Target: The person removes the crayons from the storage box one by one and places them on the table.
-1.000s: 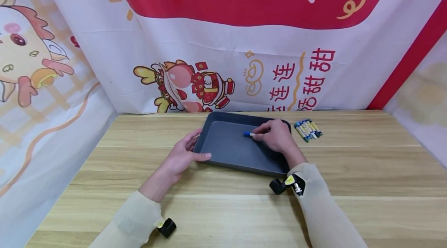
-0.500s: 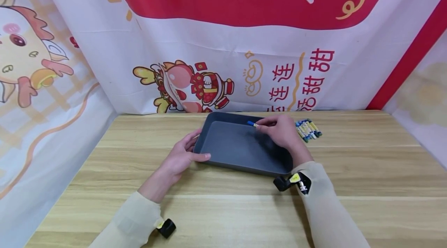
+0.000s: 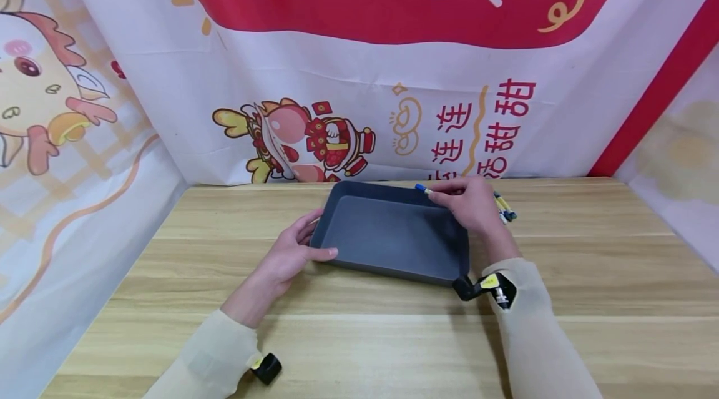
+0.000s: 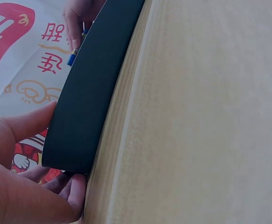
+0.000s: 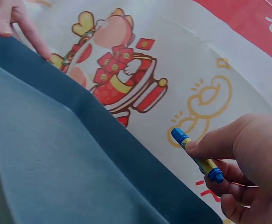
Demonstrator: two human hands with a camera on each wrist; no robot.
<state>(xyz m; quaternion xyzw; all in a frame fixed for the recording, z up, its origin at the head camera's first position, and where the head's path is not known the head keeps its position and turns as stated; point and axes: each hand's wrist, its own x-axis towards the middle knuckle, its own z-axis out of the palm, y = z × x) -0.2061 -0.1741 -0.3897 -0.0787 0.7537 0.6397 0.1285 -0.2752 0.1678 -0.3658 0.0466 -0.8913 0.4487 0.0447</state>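
My right hand [image 3: 474, 206] pinches a blue crayon [image 5: 202, 163] with a yellow wrapper between thumb and fingers. The hand is over the far right corner of a dark grey baking tray [image 3: 387, 236], and the crayon's blue end shows above the tray's far rim in the head view. At the tray's left end, my left hand [image 3: 293, 250] grips the side, thumb by the near corner and fingers along the outer wall. In the left wrist view the left thumb [image 4: 33, 122] touches the dark wall. Nothing lies on the visible floor of the tray.
Several more crayons [image 3: 506, 206] lie on the wooden table [image 3: 590, 261] just right of the tray, partly hidden by the right hand. A printed cloth [image 3: 348, 87] hangs behind the table's far edge.
My right hand has moved right and away from me with the crayon, from over the tray's middle to its far right corner. It now covers part of the loose crayons. The left hand stays put.
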